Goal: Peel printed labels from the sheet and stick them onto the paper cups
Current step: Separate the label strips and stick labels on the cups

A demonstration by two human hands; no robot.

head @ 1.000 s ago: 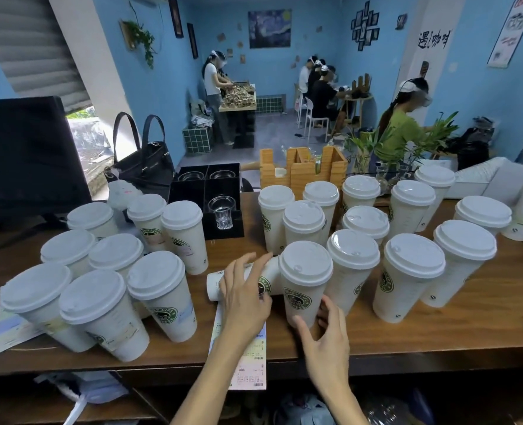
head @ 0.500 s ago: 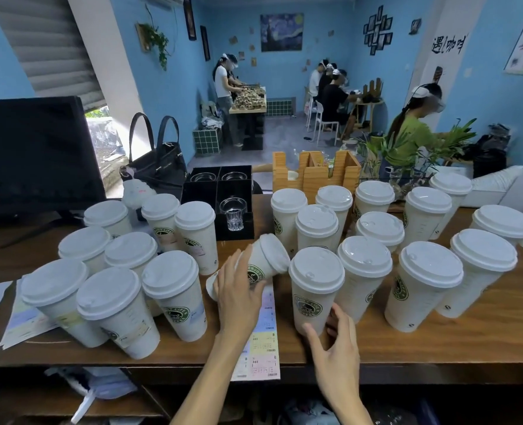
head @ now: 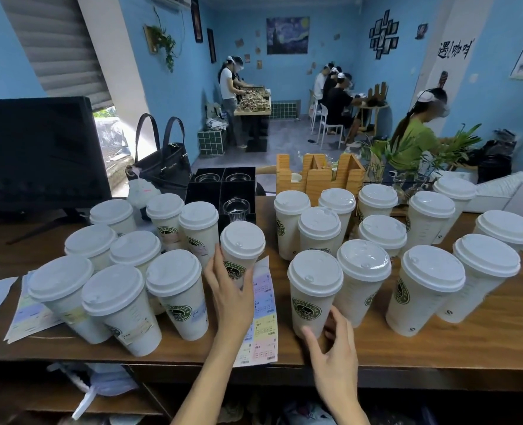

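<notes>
left hand [head: 232, 297]: fingers gripping upright lidded cup [head: 241, 253] over label sheet [head: 261, 317] | right hand [head: 334, 360]: fingers released, loosely spread beside front cup [head: 314, 289] | sheet flat on tabletop [head: 438, 348], between cup groups

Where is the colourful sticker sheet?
The label sheet lies flat at the wooden counter's front edge, middle of the head view, partly under the left hand and the cup it holds.

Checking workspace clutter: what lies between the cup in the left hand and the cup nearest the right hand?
In the head view, the label sheet and bare table.
</notes>
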